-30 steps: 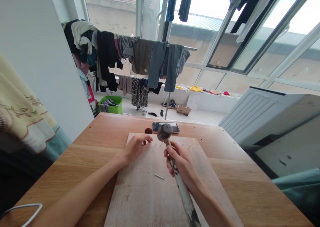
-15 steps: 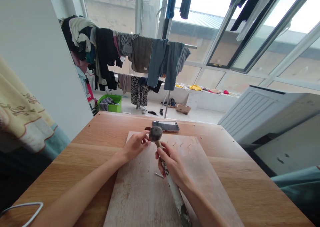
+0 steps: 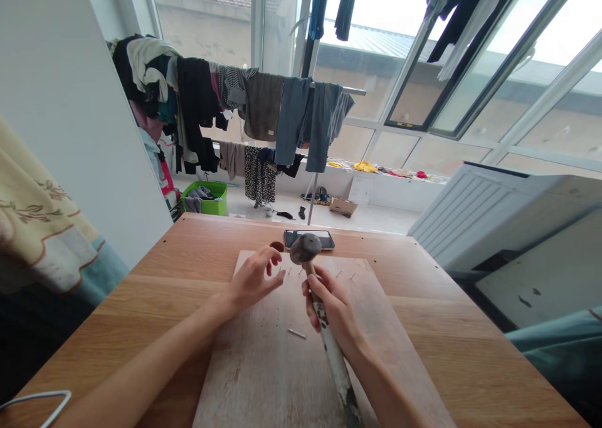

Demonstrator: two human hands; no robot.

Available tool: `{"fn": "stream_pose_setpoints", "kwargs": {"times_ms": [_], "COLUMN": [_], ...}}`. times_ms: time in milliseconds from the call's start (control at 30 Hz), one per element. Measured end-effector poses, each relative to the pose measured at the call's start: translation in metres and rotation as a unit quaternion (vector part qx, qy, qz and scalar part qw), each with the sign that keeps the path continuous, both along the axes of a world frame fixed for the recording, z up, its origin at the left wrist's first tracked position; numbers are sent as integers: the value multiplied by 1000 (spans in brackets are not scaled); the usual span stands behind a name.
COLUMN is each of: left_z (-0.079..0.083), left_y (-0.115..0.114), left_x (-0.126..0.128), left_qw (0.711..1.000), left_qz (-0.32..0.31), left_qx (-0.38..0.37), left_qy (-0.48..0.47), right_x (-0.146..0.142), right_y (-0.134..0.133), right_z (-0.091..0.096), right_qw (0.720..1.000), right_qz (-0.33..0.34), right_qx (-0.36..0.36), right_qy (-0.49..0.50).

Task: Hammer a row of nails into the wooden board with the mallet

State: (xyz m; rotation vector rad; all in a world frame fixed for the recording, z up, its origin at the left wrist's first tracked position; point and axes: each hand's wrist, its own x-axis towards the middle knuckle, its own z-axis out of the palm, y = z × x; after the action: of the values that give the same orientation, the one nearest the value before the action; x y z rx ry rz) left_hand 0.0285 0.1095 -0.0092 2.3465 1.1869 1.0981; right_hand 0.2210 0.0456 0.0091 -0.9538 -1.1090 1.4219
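My right hand (image 3: pixel 332 299) is wrapped round the upper handle of a mallet (image 3: pixel 305 248) with a round grey head. The white, worn handle runs back toward me over a whitish wooden board (image 3: pixel 254 365). Thumb and fingers apart, my left hand (image 3: pixel 254 280) hovers over the board's far left part, close to a thin nail (image 3: pixel 281 268). Several nails stand in a row along the far edge, one of them a slightly leaning nail (image 3: pixel 352 277); the mallet and right hand hide part of the row. A short metal pin or nail (image 3: pixel 296 334) lies loose mid-board.
The board lies on a wooden table (image 3: pixel 150 309). Beyond it are a phone (image 3: pixel 320 236) and a round brown object (image 3: pixel 276 246). A white cable (image 3: pixel 56 395) lies at the near left. Past the table stand a clothes rack (image 3: pixel 348 90) and a green basket (image 3: pixel 219 199).
My left hand has opened and drawn back a little from the nail. The mallet has shifted slightly right with my right hand, uncovering more of the loose metal pin.
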Motion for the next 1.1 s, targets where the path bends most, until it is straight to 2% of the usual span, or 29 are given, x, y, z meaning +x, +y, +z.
{"fn": "stream_pose_setpoints", "kwargs": {"times_ms": [67, 100, 167, 233, 333, 433, 533, 600, 667, 733, 767, 900, 1100], "left_z": [16, 24, 35, 37, 30, 24, 22, 18, 12, 4, 0, -10, -13], "left_y": [-17, -28, -51, -72, -91, -84, -52, -25, -2, 12, 15, 13, 10], "left_x": [7, 11, 22, 35, 49, 47, 25, 6, -10, -21, -23, -23, -23], "left_qw": [993, 978, 929, 890, 874, 882, 922, 971, 997, 997, 994, 996, 997], "left_qz": [-74, -126, -202, -214, -198, -208, -199, -131, -67, -27, -20, -30, -29], "left_qx": [28, 48, 110, 164, 219, 221, 137, 66, 15, -32, -47, -37, -30], "left_qy": [92, 159, 290, 368, 386, 362, 301, 188, 30, -72, -94, -75, -64], "right_x": [5, 7, 10, 12, 11, 10, 8, 7, 5, 4, 3, 0, -3], "right_y": [0, 0, 1, 2, 2, 2, 3, 3, 2, 2, 2, 1, -2], "right_z": [3, 4, 6, 7, 8, 8, 7, 5, 5, 5, 5, 4, -2], "right_qw": [1000, 999, 999, 998, 998, 998, 998, 998, 998, 998, 998, 998, 999], "right_qz": [-24, -33, -46, -56, -61, -55, -49, -47, -44, -40, -37, -28, -11], "right_qx": [-3, -6, -12, -19, -26, -29, -28, -30, -33, -34, -34, -33, -28], "right_qy": [9, 14, 20, 23, 24, 26, 35, 40, 42, 44, 44, 43, 36]}}
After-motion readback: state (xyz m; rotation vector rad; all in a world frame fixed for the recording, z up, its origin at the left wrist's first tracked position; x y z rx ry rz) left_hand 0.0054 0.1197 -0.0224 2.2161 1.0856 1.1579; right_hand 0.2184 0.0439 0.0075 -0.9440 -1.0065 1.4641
